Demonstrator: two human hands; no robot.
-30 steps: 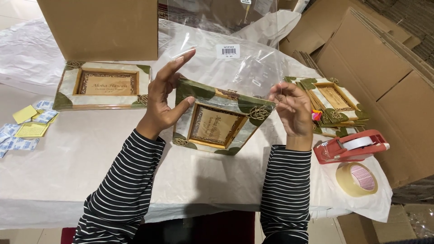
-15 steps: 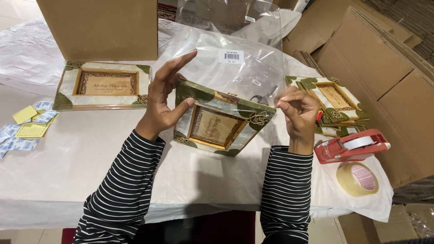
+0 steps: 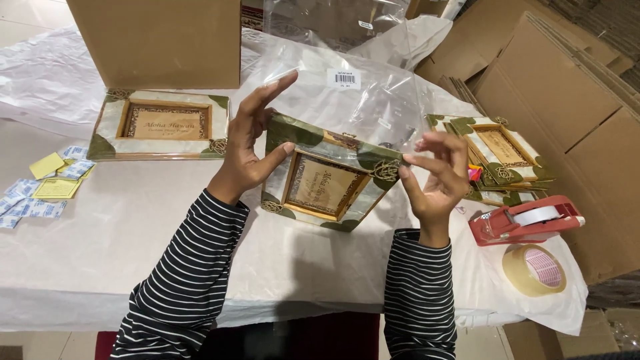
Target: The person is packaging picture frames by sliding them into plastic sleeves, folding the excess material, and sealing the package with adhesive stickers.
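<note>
So the right hand [image 3: 437,177] has come off the frame [image 3: 330,173] since half a second ago: it was pinching the frame's right corner, and now its fingers are spread and loose just beside that corner, holding nothing as far as I can see. The left hand [image 3: 250,143] hasn't moved, thumb pressed on the frame's left edge and fingers fanned up against the clear bag [image 3: 347,100], so the frame is propped tilted on the table [image 3: 133,220] by that one hand, its top edge at the bag's mouth or already partly inside; through the glare I can't tell which. Same head view for the rest: another frame [image 3: 160,125] lies flat at the left under a cardboard box [image 3: 157,40], with little packets [image 3: 40,197] near the table edge. A stack of frames [image 3: 497,157] sits right behind the right hand, pretty tight there, and a red tape dispenser [image 3: 527,219] plus a tape roll [image 3: 533,269] sit close to that wrist. Flattened cartons [image 3: 567,100] fill the far right.
</note>
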